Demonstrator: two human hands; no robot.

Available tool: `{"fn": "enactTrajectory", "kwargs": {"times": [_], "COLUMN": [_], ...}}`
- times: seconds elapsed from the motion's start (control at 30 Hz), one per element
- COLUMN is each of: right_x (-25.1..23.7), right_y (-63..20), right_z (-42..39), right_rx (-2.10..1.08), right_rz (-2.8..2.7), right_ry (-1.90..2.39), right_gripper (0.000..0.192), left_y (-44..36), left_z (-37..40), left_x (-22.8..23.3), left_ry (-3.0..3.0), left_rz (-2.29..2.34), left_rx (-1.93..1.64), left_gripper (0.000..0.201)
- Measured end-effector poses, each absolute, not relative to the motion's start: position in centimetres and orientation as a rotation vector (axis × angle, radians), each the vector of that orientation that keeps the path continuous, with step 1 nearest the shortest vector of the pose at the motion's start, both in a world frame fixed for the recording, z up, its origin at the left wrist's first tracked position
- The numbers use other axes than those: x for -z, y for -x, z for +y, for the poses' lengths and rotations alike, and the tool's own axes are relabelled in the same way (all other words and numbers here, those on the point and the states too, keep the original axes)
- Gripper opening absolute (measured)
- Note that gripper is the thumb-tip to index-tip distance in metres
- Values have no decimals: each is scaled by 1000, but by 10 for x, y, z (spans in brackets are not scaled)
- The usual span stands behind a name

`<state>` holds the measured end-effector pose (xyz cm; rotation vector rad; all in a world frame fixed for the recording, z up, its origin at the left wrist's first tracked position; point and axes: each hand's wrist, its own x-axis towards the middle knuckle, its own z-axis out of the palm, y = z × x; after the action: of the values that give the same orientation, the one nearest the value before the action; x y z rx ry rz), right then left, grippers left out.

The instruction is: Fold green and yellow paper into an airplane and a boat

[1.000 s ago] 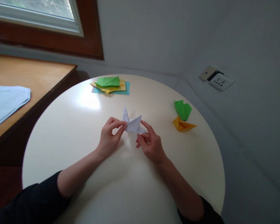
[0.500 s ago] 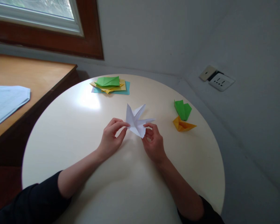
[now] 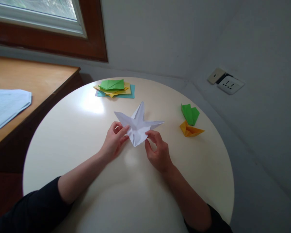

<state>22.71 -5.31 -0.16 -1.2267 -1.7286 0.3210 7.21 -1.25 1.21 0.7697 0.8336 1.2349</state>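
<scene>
Between my hands is a folded white paper (image 3: pixel 137 127), spread into a shape with several pointed arms. My left hand (image 3: pixel 115 140) pinches its left side, thumb on top and fingers partly hidden beneath. At the lower right edge, my right hand (image 3: pixel 158 149) grips the paper between thumb and index finger. The paper is held over the middle of the round table, with one point toward the far side, one to the left, one to the right and one toward me.
A white round table (image 3: pixel 87 181) carries a stack of coloured paper (image 3: pixel 115 89) at the far side. To the right lie a green folded paper (image 3: pixel 190 114) and an orange paper boat (image 3: pixel 191 130). Left stands a wooden desk (image 3: pixel 34 74) with a pale cloth-like item (image 3: pixel 8 105); a wall socket (image 3: pixel 230 84) is at right.
The white paper has opened wider and turned, its left arm now pointing out to the left. My left thumb has shifted onto its upper face. The other papers have stayed put.
</scene>
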Motion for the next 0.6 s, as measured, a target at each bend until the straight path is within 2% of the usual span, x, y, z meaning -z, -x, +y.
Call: {"fn": "enactTrajectory", "kwargs": {"times": [0.27, 0.5, 0.6], "right_x": [1, 2, 3], "right_y": [-227, -226, -224], "right_z": [-55, -55, -56], "right_rx": [-291, -490, -593], "right_rz": [-1821, -1719, -1581], "right_ry": [1165, 1154, 1160], "right_gripper": [28, 33, 28], "left_y": [-75, -73, -73], "left_z": [-16, -15, -16], "left_x": [-12, -6, -4], "left_ry": [-706, -718, -717], "left_rz": [664, 794, 835], "left_rx": [-1052, -1081, -1110], "left_gripper": [32, 41, 41]}}
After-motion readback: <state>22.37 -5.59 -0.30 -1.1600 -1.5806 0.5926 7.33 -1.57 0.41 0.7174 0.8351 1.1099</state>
